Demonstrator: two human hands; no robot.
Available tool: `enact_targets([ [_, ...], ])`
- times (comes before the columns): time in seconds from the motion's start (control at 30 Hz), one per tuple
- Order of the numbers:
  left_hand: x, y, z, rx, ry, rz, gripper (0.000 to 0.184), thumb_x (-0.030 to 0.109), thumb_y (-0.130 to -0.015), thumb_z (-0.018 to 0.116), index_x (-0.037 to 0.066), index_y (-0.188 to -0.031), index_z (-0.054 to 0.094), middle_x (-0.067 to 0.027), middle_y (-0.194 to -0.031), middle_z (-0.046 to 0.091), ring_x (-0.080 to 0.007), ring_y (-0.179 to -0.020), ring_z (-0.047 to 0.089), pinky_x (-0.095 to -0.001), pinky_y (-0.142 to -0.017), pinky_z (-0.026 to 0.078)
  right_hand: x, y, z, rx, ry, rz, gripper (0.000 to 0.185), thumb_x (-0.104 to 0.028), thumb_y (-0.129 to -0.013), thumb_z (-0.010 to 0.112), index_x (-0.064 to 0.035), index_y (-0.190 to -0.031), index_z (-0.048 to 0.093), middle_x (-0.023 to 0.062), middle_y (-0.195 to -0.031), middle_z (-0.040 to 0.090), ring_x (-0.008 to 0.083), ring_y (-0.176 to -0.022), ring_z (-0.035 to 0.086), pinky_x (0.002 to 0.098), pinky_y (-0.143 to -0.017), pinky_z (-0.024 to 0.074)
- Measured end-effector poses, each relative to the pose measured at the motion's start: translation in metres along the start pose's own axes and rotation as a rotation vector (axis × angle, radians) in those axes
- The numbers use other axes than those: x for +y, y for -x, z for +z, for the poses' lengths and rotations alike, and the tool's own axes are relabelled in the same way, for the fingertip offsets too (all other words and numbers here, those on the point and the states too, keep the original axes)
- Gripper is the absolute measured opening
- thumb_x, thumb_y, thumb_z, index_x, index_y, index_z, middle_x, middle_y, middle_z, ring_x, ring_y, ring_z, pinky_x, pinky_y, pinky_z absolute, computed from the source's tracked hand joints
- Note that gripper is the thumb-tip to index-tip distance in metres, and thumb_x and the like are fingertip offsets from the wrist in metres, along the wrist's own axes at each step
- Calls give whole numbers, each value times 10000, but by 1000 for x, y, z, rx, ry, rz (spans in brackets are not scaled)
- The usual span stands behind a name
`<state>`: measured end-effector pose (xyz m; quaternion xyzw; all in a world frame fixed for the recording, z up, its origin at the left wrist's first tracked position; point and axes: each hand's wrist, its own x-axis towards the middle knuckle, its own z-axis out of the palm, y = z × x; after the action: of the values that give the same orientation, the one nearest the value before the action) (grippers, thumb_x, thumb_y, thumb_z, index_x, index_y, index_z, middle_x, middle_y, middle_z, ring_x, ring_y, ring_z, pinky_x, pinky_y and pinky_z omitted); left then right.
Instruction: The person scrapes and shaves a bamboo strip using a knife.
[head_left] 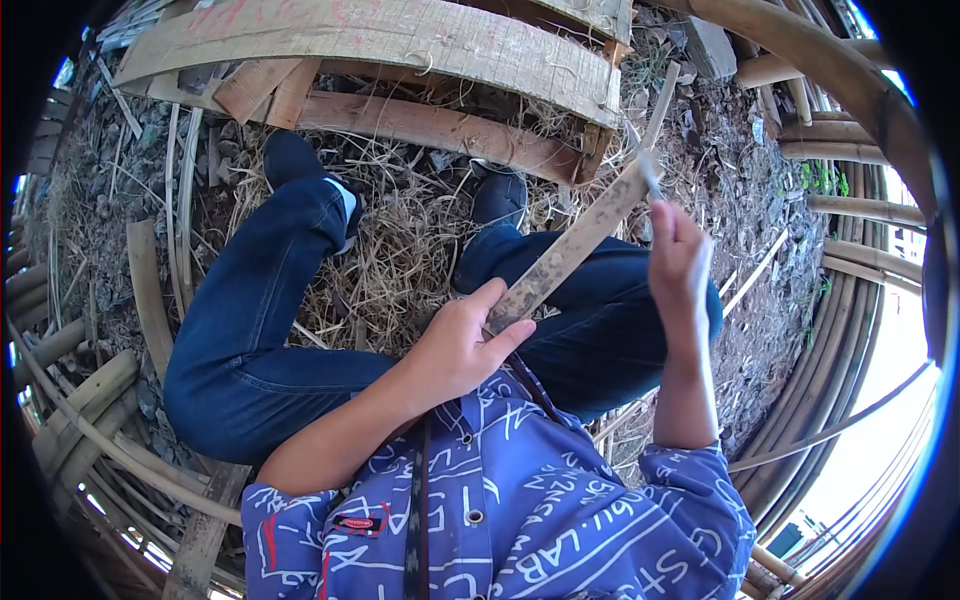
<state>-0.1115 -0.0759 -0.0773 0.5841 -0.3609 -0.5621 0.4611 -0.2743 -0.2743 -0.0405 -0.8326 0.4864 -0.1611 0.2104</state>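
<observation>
My left hand (468,345) is closed around the near end of a flat bamboo strip (572,248) with dark mottled patches. The strip slants up and away to the right, over my right thigh, and its far part looks narrower and paler. My right hand (681,250) is closed in a fist around a knife (652,174), whose handle is mostly hidden by the fingers. Its blade, smeared by motion, lies at or very near the strip's edge; I cannot tell whether it touches.
A low wooden bench (400,40) stands just beyond my feet. Pale shavings (385,240) cover the ground between my legs. Bamboo poles (860,210) line the right side, and more bamboo pieces (95,400) lie at the left.
</observation>
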Motion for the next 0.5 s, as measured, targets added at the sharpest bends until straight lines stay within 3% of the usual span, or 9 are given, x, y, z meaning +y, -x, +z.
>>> enact_targets([
  [0.03,5,0,-2,3,3,-2,223,181,-913,601,-27,-952,531,-24,-701,567,-52,-586,497,-231,-490,401,0,-2,-2,60,-159,11,391,-287,-970,507,-7,-697,526,38,-498,394,114,-458,370,321,-438,289],
  [0.07,14,-1,-7,-61,159,-138,196,166,-917,592,-17,-953,534,-18,-698,552,-51,-556,489,-222,-460,388,4,-2,-6,83,-202,12,413,-282,-980,489,-8,-671,472,-11,-522,325,63,-515,289,296,-451,227],
  [0.1,22,-2,-11,-124,315,-273,168,151,-921,582,-8,-954,537,-12,-696,538,-50,-525,482,-214,-430,376,2,0,-8,104,-262,43,421,-289,-983,480,-12,-666,455,-12,-530,311,65,-520,276,295,-458,214],
  [0.2,25,-3,-21,-192,452,-413,163,166,-929,559,7,-962,547,3,-681,493,-46,-463,425,-193,-382,324,-8,11,-13,107,-375,58,440,-308,-988,460,-16,-660,431,-12,-544,294,69,-532,261,291,-469,202],
  [0.23,23,-3,-28,-281,663,-530,191,196,-944,507,12,-979,544,15,-679,464,-59,-510,412,-207,-455,361,-10,16,-15,92,-417,44,451,-320,-991,449,-15,-660,423,-11,-549,293,71,-537,259,288,-473,202],
  [0.27,18,-2,-28,-284,660,-532,191,196,-944,507,12,-979,544,15,-679,464,-59,-510,412,-207,-455,361,-13,21,-17,96,-418,47,451,-320,-991,449,-15,-660,423,-11,-549,293,71,-537,259,288,-473,202],
  [0.33,9,-1,-25,-400,717,-352,205,210,-950,454,17,-982,518,19,-685,455,-77,-608,442,-238,-578,409,-20,31,-17,0,-392,32,472,-349,-991,438,-13,-661,411,-7,-550,290,75,-541,263,290,-472,205],
  [0.37,9,1,-28,-441,635,-373,222,252,-960,464,34,-996,482,18,-695,455,-92,-696,449,-275,-691,411,-22,34,-16,-13,-404,14,485,-369,-988,444,-14,-660,406,-2,-545,292,75,-538,267,294,-468,204],
  [0.5,5,8,-23,-389,747,-301,222,275,-966,496,62,-1007,451,4,-707,483,-92,-639,492,-256,-593,436,-32,45,-9,-136,-451,-3,503,-386,-982,456,-1,-659,413,17,-534,310,86,-524,271,300,-452,232],
])
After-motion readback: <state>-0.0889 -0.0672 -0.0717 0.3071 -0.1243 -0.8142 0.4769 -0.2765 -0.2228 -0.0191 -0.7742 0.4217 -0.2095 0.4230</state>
